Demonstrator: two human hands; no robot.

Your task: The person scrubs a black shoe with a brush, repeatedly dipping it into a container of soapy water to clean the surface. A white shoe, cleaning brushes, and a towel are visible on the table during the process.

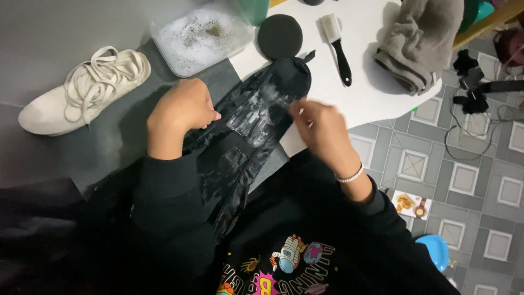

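Note:
A long, glossy black item [240, 147], smeared with white foam near its far end, lies from my lap up onto the table edge. My left hand [183, 112] is closed in a fist on its left side and grips it. On its right side, beside the foamy patch, my right hand [322, 131] is blurred, its fingers pinched together. Whether those fingers hold anything small is unclear.
A white laced sneaker [82, 90] lies on the grey mat [49, 33] at left. A clear tub of soapy water [199, 38], a black round pad [280, 35], a black-handled brush [338, 46] and a grey towel [420, 41] are around the white table [376, 93]. Cables [480, 104] cross the tiled floor.

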